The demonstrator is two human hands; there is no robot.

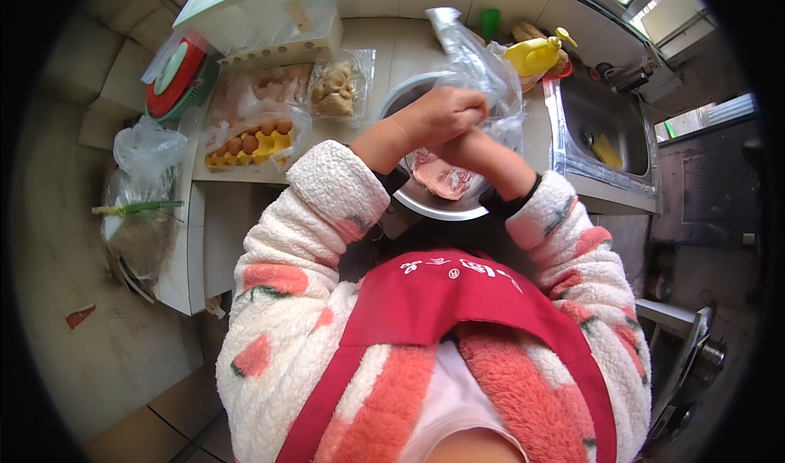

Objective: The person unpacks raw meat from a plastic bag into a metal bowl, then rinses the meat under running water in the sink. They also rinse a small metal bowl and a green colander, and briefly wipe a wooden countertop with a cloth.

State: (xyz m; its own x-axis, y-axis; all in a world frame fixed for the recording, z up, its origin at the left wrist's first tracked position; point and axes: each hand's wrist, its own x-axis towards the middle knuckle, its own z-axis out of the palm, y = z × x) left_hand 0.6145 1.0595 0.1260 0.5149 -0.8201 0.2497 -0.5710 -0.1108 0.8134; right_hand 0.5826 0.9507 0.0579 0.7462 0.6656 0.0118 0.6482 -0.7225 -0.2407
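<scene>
My left hand (455, 113) is closed on a clear plastic bag (500, 87) that bunches up beyond it and to its right. Crossing under it, my right hand (463, 146) has its fingers hidden by the left, so their grip does not show. Both hands are over a round metal basin (446, 213). A pale pink slab of raw meat (441, 177) lies in the basin, below my wrists. The bag's far end is blurred by motion.
Left on the counter are a yellow egg tray (266, 148), bagged meat (266, 91), a bag of pale lumps (334, 87) and a white container (253, 9). Rightward stand a yellow pump bottle (536, 54), green cup (490, 24) and metal sink (601, 107).
</scene>
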